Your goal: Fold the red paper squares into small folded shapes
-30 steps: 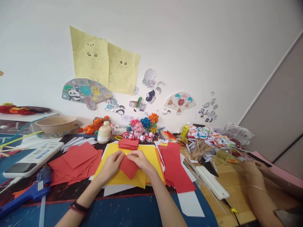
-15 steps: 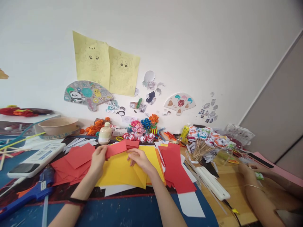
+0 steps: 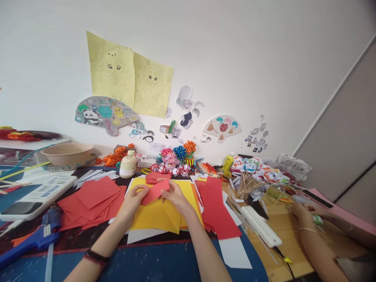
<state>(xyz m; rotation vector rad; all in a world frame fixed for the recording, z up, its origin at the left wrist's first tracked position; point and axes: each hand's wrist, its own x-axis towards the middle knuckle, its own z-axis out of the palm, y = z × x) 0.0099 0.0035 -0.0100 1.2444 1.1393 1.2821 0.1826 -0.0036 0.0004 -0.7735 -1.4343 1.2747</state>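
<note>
The left hand [image 3: 134, 203] and right hand [image 3: 176, 196] are close together, each pinching one end of a narrow red paper [image 3: 155, 192] just above the yellow sheets [image 3: 157, 221]. It looks folded; if the two ends are pulled unevenly, the edges could slip out of line and leave a skewed crease. Pressing down on the yellow sheets is risky too, I judge, since they lie loose over white paper and could slide under the wrists.

At the back edge of the yellow sheets sits a small red stack [image 3: 158, 178], near enough to the fingertips to be nudged askew. Left of them, red squares [image 3: 101, 196] lie fanned out, and a sweep of the left forearm could scatter them. The cream bottle [image 3: 128, 165], behind and left of them, could tip from a careless reach. Further left and nearer the person lies a blue glue gun [image 3: 44, 239]; whether it is hot, I cannot tell.
</note>
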